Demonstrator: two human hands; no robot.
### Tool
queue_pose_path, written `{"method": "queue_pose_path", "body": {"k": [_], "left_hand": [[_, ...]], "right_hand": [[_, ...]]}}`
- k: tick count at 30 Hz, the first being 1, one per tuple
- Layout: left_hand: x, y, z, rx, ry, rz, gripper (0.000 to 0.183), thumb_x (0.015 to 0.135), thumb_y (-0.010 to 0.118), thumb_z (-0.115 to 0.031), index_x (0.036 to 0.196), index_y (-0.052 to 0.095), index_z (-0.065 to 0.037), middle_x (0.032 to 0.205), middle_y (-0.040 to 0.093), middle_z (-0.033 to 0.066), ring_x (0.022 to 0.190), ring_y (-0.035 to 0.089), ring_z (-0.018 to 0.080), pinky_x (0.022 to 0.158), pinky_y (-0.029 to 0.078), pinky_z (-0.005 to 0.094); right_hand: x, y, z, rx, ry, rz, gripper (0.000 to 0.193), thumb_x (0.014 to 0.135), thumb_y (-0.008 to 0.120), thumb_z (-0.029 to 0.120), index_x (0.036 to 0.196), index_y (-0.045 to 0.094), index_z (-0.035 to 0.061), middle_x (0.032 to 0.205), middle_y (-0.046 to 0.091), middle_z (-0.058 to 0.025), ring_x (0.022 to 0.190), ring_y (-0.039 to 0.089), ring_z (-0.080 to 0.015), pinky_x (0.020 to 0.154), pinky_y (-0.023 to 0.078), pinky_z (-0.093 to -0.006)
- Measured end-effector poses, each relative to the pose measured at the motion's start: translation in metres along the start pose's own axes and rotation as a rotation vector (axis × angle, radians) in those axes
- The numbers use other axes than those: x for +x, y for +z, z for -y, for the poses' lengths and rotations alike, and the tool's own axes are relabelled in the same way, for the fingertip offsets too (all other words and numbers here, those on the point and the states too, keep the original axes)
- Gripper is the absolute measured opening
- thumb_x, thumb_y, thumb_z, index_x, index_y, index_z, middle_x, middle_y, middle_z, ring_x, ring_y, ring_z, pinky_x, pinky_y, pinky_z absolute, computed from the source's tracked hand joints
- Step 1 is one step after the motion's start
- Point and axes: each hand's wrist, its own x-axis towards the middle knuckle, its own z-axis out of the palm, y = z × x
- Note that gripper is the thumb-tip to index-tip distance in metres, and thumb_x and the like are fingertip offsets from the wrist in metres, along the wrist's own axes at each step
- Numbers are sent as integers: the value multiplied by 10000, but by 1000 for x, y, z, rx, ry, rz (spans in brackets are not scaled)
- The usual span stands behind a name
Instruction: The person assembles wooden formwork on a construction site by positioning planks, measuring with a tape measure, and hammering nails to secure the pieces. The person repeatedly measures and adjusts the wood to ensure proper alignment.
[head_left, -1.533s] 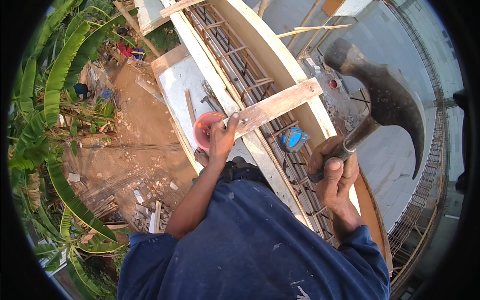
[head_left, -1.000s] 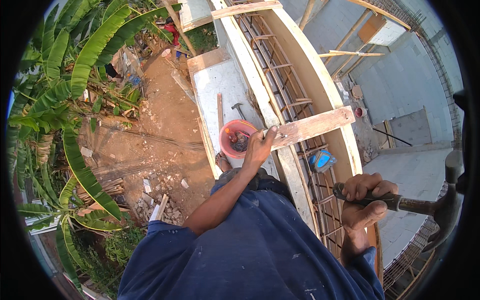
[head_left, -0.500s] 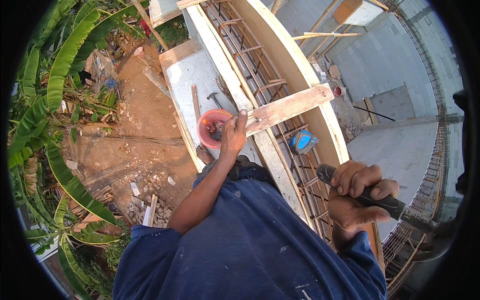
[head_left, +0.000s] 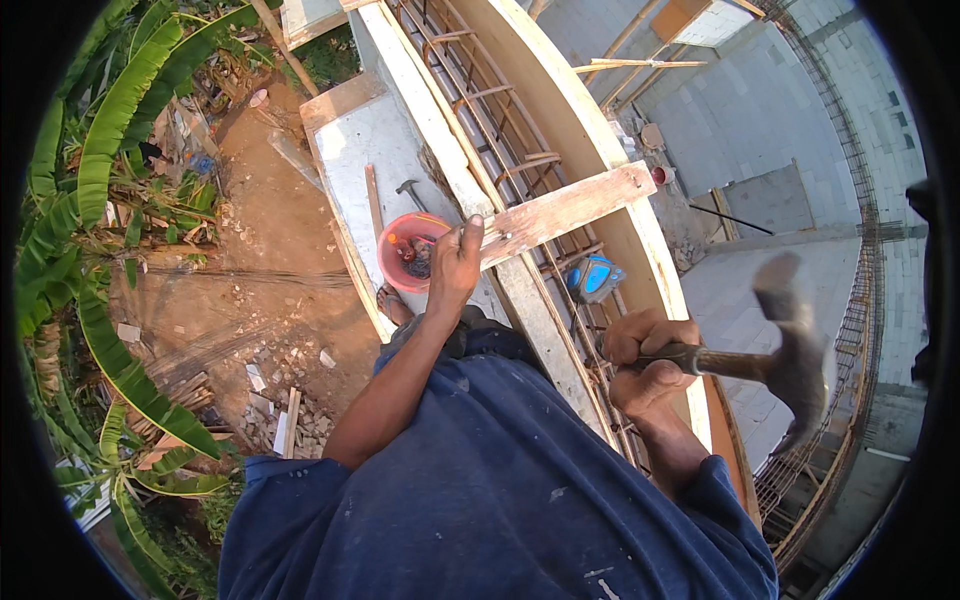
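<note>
A short wooden board (head_left: 560, 218) lies crosswise over the top of a long formwork trough. My left hand (head_left: 455, 270) is closed on its left end, thumb uppermost. On the right, my closed right hand (head_left: 652, 365) grips a claw hammer (head_left: 735, 364) by its dark handle; the head is slightly blurred and points right, away from the board. Nails show near the board's far right end. Beside my left hand stands a pink bucket (head_left: 387, 262) with small metal pieces, probably nails, inside. A blue tape measure (head_left: 594, 278) rests over the rebar, just below the board.
Steel rebar (head_left: 510, 125) runs inside the trough between wooden side walls (head_left: 575, 75). A second hammer (head_left: 411, 192) and a wood strip (head_left: 374, 200) lie on the grey platform (head_left: 340, 150). Bare ground with rubble and banana plants is far below left; block walls (head_left: 770, 120) rise right.
My right hand has moved left and down, and the hammer has swung so its head now shows fully. The left hand stays on the board. The whole view has shifted slightly.
</note>
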Motion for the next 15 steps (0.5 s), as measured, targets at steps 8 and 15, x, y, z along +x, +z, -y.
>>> {"method": "queue_pose_path", "body": {"k": [8,15], "left_hand": [[-1,-2,-13,-55,7,13,519,1021,473,-395,704,465,17,609,378,41,628,364,135,577,356,372],[3,1,-4,-85,122,-20,513,1024,466,-394,748,520,35,616,411,52,644,382,143,605,377,372]], "right_hand": [[-17,-7,-5,-57,256,-32,457,1026,434,441,865,481,16,582,494,-20,537,469,-60,463,339,-259],[-5,3,-12,-685,657,547,394,994,534,341,924,519,-47,650,549,-331,603,555,-516,558,426,-525]]}}
